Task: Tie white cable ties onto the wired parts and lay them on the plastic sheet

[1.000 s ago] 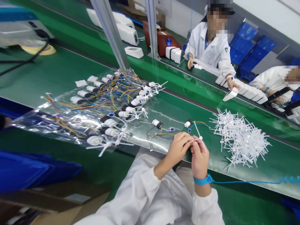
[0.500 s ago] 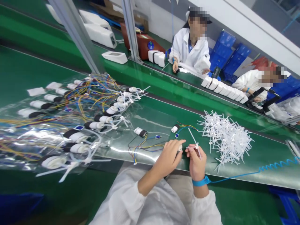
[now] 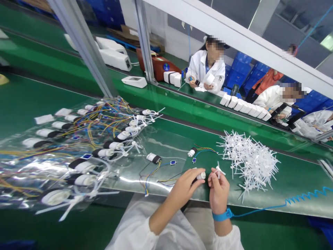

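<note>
My left hand (image 3: 185,187) is closed round a small white cylindrical part (image 3: 200,175) with coloured wires trailing left. My right hand (image 3: 218,189), with a blue wrist strap (image 3: 221,215), pinches a white T-shaped plastic connector (image 3: 219,170) just to the right of that part. Both hands hover at the near edge of the green bench (image 3: 291,180). Two more wired white cylinders (image 3: 153,158) (image 3: 191,152) lie just beyond my hands.
A heap of white T-connectors (image 3: 249,163) lies right of my hands. Rows of finished wired cylinders sit on a clear plastic sheet (image 3: 78,152) at the left. Across the belt, people in white coats (image 3: 208,69) handle white housings (image 3: 244,106). A blue coiled cord (image 3: 299,199) runs right.
The view has tilted up and shifted. My hands have drawn closer together, the connector now held upright beside the white cylinder in my left hand.
</note>
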`<state>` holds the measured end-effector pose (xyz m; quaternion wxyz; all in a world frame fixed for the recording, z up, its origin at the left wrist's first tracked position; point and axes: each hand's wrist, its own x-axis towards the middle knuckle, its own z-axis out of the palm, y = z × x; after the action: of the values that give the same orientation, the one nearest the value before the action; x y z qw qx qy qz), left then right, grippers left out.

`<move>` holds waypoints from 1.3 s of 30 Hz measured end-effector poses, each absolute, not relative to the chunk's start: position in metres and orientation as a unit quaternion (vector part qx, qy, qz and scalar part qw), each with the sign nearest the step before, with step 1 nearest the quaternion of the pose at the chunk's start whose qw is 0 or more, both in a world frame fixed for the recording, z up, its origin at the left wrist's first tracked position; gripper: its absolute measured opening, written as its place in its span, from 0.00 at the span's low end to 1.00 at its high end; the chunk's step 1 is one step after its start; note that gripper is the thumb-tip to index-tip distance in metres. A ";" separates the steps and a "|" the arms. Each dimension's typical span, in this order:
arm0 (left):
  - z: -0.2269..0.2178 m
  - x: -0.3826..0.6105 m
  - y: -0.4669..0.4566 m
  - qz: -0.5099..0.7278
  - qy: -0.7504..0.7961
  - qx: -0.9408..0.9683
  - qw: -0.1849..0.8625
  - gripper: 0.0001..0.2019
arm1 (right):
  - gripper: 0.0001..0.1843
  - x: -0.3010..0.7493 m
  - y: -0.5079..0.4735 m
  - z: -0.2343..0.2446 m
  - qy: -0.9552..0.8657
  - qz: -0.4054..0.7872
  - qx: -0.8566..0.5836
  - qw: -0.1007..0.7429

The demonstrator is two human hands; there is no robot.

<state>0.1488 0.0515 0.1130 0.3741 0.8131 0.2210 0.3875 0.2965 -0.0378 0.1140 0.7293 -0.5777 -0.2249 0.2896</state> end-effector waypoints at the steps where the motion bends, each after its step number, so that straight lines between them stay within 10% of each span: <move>1: 0.111 0.149 0.052 0.382 0.217 0.817 0.373 0.16 | 0.22 0.297 -0.038 0.113 -0.223 0.300 -0.571 0.731; 39: 0.146 0.147 0.048 0.343 0.207 0.797 0.451 0.08 | 0.12 0.307 -0.041 0.127 -0.309 0.390 -0.529 0.687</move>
<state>0.1467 0.0483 0.1462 0.4512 0.7974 0.2074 0.3428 0.3066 -0.0410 0.1266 0.6874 -0.5288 -0.3095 0.3900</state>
